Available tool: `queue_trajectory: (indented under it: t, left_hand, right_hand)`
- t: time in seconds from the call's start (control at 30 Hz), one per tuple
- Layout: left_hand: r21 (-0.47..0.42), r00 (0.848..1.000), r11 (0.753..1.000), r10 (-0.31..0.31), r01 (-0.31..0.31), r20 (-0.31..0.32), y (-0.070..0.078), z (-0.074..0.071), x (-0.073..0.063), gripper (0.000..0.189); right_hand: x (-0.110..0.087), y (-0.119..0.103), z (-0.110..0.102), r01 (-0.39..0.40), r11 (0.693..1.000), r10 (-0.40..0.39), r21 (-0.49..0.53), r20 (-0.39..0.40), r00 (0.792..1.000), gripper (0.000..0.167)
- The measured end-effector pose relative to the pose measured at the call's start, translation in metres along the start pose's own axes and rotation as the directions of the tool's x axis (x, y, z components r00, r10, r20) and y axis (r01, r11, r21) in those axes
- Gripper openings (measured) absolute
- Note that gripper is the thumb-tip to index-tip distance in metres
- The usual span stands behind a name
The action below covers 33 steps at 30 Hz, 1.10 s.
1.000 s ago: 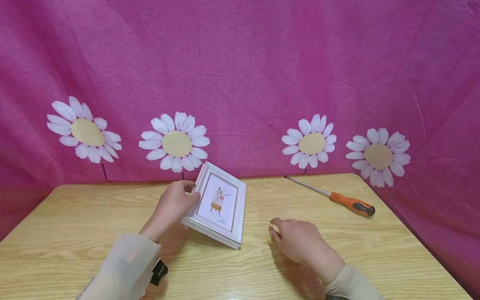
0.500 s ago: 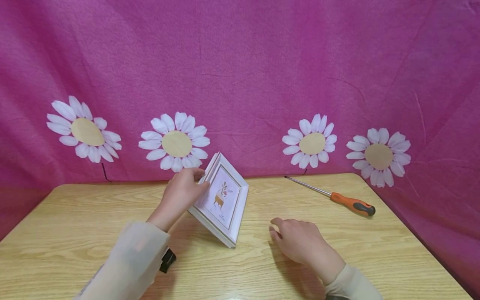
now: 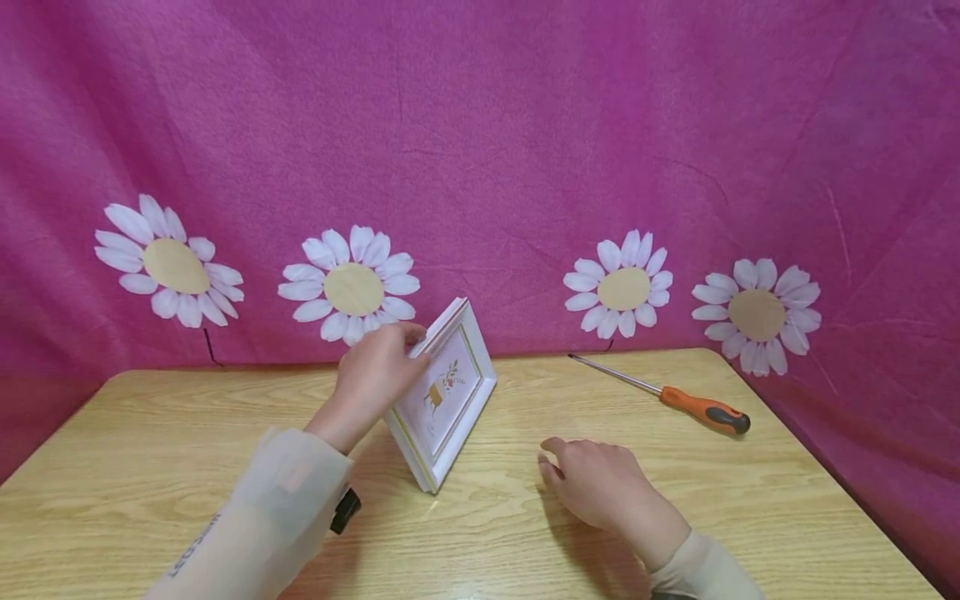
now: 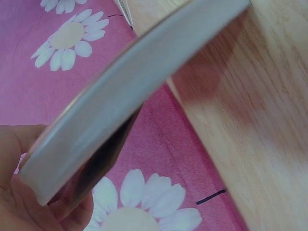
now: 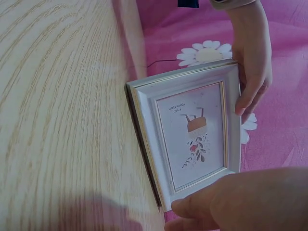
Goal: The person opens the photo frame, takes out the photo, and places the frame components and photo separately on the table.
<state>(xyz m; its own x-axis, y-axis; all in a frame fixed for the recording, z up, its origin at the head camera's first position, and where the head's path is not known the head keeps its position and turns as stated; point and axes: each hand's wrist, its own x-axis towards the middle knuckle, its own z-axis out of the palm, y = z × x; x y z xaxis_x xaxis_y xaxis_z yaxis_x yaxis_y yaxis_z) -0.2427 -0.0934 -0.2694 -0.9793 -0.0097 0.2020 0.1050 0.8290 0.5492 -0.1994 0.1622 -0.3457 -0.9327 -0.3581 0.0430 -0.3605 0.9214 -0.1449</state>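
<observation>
A white picture frame [image 3: 448, 396] with a printed plant drawing stands tilted in the middle of the table, leaning back. My left hand [image 3: 375, 375] grips its upper left side, thumb at the front and fingers behind. The left wrist view looks along the frame's pale edge [image 4: 110, 103]; a dark flap [image 4: 103, 161] juts from its back, near the fingers. In the right wrist view the frame's front [image 5: 195, 134] faces that camera. My right hand [image 3: 603, 483] rests on the table to the right of the frame, fingers loosely curved and holding nothing.
A screwdriver [image 3: 697, 408] with an orange and black handle lies at the back right of the wooden table [image 3: 187, 467]. Behind the table hangs a pink cloth [image 3: 480, 150] with large white daisies.
My left hand has moved up and to the right, turning the frame from leaning far back to more upright and facing further right. The right hand and screwdriver have stayed put.
</observation>
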Motion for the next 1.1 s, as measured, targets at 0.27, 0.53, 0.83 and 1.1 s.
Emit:
queue_trajectory:
  t: [0.27, 0.53, 0.83, 1.1]
  left_hand:
    - [0.072, 0.999, 0.997, 0.043, -0.04, -0.034, 0.005, 0.002, -0.002, 0.037]
    - [0.115, 0.991, 0.988, 0.11, -0.101, -0.077, 0.009, 0.002, -0.003, 0.033]
    - [0.154, 0.981, 0.977, 0.162, -0.145, -0.106, 0.011, 0.005, -0.007, 0.031]
    - [0.18, 0.984, 0.972, 0.166, -0.152, -0.068, 0.015, 0.006, -0.009, 0.035]
  right_hand:
    - [-0.001, 0.0, 0.0, 0.0, 1.0, 0.0, 0.001, -0.001, 1.0, 0.027]
    - [-0.001, -0.001, -0.001, -0.002, 1.0, 0.002, 0.006, 0.009, 1.0, 0.027]
    - [0.0, -0.002, -0.002, -0.013, 1.0, 0.013, 0.01, 0.021, 1.0, 0.028]
    - [0.0, -0.001, -0.003, -0.016, 1.0, 0.016, 0.007, 0.028, 0.999, 0.028]
